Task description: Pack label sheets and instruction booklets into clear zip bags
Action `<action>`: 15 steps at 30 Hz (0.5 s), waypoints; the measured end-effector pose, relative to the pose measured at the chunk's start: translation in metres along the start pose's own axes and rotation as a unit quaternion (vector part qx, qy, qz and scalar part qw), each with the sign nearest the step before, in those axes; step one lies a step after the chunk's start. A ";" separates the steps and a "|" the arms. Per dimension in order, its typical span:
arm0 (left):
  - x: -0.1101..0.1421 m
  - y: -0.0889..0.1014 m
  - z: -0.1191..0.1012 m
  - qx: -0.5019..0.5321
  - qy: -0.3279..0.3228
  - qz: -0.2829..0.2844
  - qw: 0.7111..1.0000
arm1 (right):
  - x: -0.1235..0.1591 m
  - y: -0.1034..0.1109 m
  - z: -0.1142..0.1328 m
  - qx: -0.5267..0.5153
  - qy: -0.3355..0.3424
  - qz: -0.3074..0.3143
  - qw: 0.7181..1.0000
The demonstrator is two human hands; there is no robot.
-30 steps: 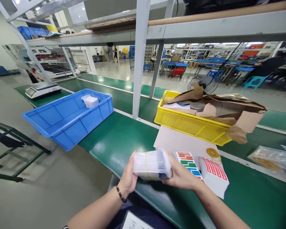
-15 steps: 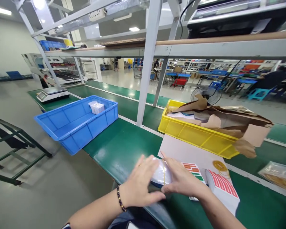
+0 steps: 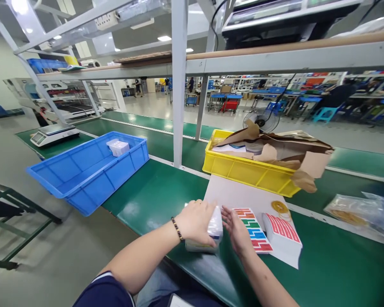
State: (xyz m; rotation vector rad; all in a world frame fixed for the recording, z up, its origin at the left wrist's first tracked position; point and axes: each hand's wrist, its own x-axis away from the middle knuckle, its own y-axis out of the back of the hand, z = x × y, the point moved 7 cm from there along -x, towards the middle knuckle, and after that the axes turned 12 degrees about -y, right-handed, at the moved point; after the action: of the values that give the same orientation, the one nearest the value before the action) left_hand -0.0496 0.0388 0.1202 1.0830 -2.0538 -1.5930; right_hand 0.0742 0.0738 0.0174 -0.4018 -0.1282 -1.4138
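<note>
My left hand (image 3: 197, 222), with a beaded bracelet at the wrist, is closed over the top of a white plastic-wrapped bundle (image 3: 215, 226) on the green worktop. The fingers cover much of the bundle, so its contents cannot be made out. To its right my right hand (image 3: 238, 230) is open, fingers spread and apart from the bundle. Just beyond that hand lies a sheet of coloured labels (image 3: 254, 232) in orange, green, blue and red. Next to it is a curved white stack of red-printed labels (image 3: 281, 234). Yellow rubber bands (image 3: 279, 207) lie behind the stack.
A blue crate (image 3: 92, 179) with small white packs (image 3: 118, 147) stands to the left. At the right rear, a yellow crate (image 3: 249, 174) holds torn brown paper. A scale (image 3: 55, 133) sits at the far left, a metal post (image 3: 178, 94) rises ahead, and plastic bags (image 3: 352, 209) lie right.
My view has turned right. The bundle, earlier between both hands with a yellow band visible across it, is now under my left hand. My right hand has come away, uncovering more of the label sheet.
</note>
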 end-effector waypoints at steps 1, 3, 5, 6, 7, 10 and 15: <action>0.009 0.004 0.005 0.014 0.009 -0.013 1.000 | 0.001 0.002 -0.007 0.013 -0.002 0.000 1.000; 0.032 0.012 0.018 0.049 0.017 -0.036 0.998 | 0.005 0.002 -0.015 0.053 0.013 0.026 0.998; 0.059 0.017 0.033 0.096 0.017 -0.054 0.994 | 0.013 -0.009 -0.019 0.103 0.046 0.089 0.990; 0.073 0.018 0.043 0.121 0.024 -0.064 0.990 | 0.018 -0.017 -0.020 0.130 0.064 0.129 0.981; 0.088 0.018 0.053 0.144 0.035 -0.072 0.986 | 0.023 -0.026 -0.021 0.156 0.079 0.166 0.970; 0.128 0.014 0.081 0.210 0.084 -0.098 0.969 | 0.033 -0.058 -0.026 0.249 0.105 0.234 0.934; 0.159 -0.007 0.100 0.316 0.103 -0.138 0.933 | 0.033 -0.102 -0.029 0.388 0.105 0.223 0.888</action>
State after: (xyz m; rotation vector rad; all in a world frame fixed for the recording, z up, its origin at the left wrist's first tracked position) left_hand -0.2176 -0.0099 0.0512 1.7350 -2.4036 -0.8540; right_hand -0.0243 0.0231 0.0216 0.3730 -0.3827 -0.8413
